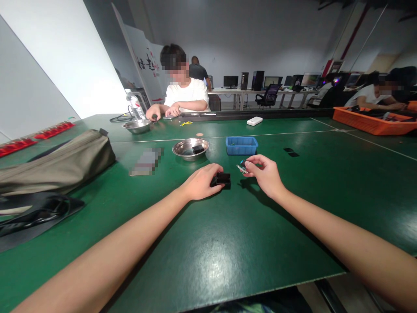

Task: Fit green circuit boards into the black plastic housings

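While my left hand (204, 182) braced a black box (224, 178), my right hand (266, 174) pinched a small part (242, 168)

As the black box sat on the green table (208, 243), between its near edge and the containers farther in, my left thumb and fingers were closed around its left side, probably to stop it sliding on the glossy top. It looked hollow, and that grip left its right end uncovered. Just to the right, my right thumb and fingertips were closed on the small part, silvery with a bit of blue; I held it above the table, apart from the box, perhaps by one end so most of it showed. What it was exactly, I could not tell.

Toward the far edge stood a blue tray (243, 151) and, left of it, a steel bowl (184, 154) with a black piece (198, 149) inside, both near enough, I judged, for a short reach. Two flat black pieces (293, 154) lay right of the tray. By the table's left edge, a bag (81, 158) lay well away from my fingers.
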`<action>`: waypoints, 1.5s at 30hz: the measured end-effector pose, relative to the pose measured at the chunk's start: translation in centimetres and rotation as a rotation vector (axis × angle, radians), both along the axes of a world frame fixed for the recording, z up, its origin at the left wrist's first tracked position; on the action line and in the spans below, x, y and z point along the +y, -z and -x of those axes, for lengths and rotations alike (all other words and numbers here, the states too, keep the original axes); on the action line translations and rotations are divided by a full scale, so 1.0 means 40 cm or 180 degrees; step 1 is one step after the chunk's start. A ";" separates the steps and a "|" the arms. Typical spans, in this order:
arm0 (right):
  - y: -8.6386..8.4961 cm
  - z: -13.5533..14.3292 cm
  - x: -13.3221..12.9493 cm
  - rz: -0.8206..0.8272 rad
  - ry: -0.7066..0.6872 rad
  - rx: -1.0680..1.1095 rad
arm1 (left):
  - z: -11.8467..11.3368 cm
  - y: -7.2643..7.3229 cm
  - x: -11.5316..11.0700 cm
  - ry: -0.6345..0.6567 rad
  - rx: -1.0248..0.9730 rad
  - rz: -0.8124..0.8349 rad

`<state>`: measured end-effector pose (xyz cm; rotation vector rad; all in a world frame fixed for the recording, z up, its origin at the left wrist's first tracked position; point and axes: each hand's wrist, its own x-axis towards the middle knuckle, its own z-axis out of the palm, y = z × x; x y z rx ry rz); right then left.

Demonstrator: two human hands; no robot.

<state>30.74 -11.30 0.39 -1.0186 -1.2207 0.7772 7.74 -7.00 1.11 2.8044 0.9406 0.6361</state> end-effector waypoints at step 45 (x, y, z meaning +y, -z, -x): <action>0.028 -0.032 0.019 -0.0029 0.0192 -0.1597 | 0.003 -0.001 0.004 -0.0172 -0.0249 -0.0419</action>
